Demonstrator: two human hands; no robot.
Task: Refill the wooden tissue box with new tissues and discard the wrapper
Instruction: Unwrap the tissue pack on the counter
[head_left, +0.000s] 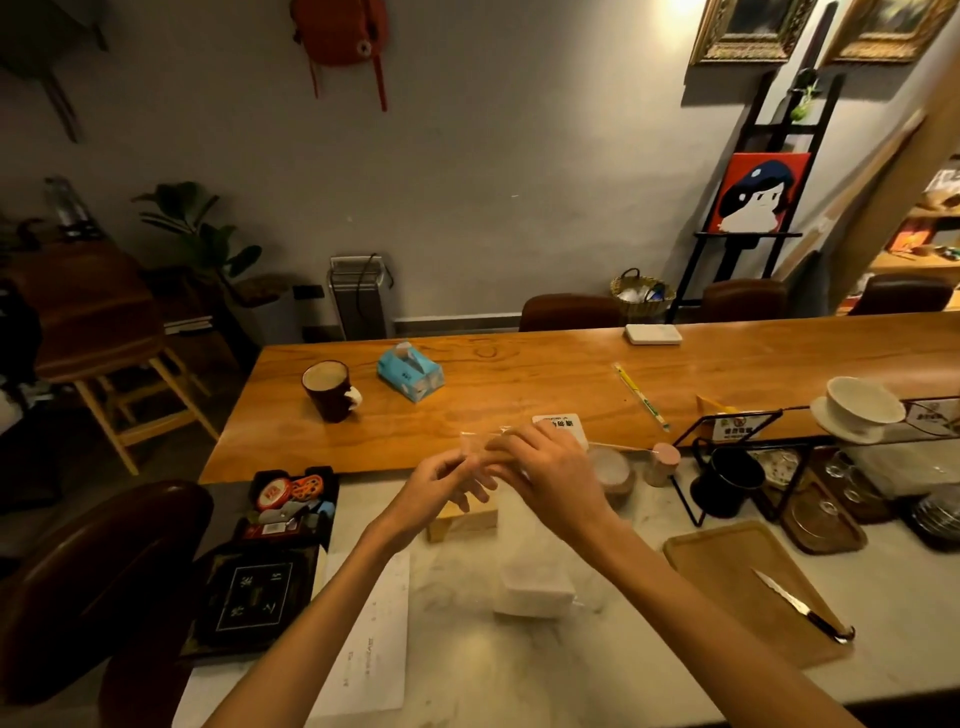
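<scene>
Both my hands are raised over the marble counter, holding a clear plastic wrapper (480, 439) between them. My left hand (441, 486) pinches its left end and my right hand (550, 467) grips its right side. Below them the wooden tissue box (460, 522) stands on the counter, mostly hidden by my hands. A white stack of tissues (532, 587) lies on the counter in front of the box, nearer to me.
A wooden cutting board (727, 577) with a knife (802, 608) lies at the right. A black tray of small items (288, 501) and a paper sheet (371, 639) lie at the left. A mug (330, 389), a blue tissue pack (410, 371) and a black cup (727, 480) stand beyond.
</scene>
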